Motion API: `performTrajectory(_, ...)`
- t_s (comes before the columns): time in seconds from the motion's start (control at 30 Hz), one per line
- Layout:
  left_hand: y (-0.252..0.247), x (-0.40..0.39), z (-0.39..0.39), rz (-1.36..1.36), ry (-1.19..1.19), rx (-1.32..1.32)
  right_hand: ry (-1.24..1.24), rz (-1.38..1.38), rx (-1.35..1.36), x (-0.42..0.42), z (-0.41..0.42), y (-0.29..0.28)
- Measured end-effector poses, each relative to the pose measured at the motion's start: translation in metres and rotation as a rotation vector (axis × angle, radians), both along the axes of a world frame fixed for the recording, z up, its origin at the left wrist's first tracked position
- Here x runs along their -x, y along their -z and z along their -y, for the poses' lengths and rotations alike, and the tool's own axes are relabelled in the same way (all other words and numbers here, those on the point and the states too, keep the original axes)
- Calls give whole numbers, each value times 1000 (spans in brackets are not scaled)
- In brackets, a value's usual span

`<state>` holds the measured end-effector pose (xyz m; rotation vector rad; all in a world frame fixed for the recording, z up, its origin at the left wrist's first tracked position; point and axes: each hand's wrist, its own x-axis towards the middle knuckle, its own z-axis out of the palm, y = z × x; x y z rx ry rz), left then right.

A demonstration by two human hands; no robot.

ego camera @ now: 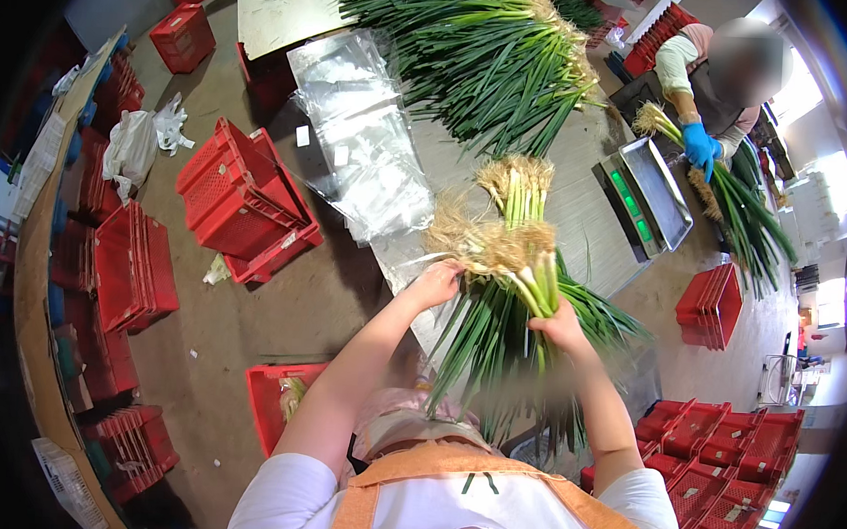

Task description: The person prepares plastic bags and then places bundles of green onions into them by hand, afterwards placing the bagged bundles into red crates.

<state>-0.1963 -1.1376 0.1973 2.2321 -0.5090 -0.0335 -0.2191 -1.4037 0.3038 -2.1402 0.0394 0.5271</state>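
Observation:
My right hand grips a bunch of green onions by its pale stems, roots pointing away from me and leaves hanging toward me. At the left of that bunch, my left hand has its fingers closed at the root ends and outer strands; what exactly they pinch cannot be told. Just beyond, another bundle of green onions lies on the table with its roots facing away. A large heap of green onions covers the far part of the table. Clear plastic bags are spread along the table's left edge.
A digital scale stands at the table's right edge. Past it, a co-worker in blue gloves handles green onions. Red plastic crates stand on the floor at left, with more red crates stacked at lower right. One red crate sits near my left elbow.

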Motion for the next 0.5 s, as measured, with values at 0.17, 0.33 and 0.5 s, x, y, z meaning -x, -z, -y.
performTrajectory(0.17, -13, 17, 6, -195, -285, 15, 161, -3, -2, 18, 31, 7)
performTrajectory(0.33, -12, 29, 7, -107, -271, -342, 176, 44, -34, 31, 29, 3)
performTrajectory(0.5, -27, 23, 14, 169, -213, -272, 173, 65, -11, 43, 35, 2)
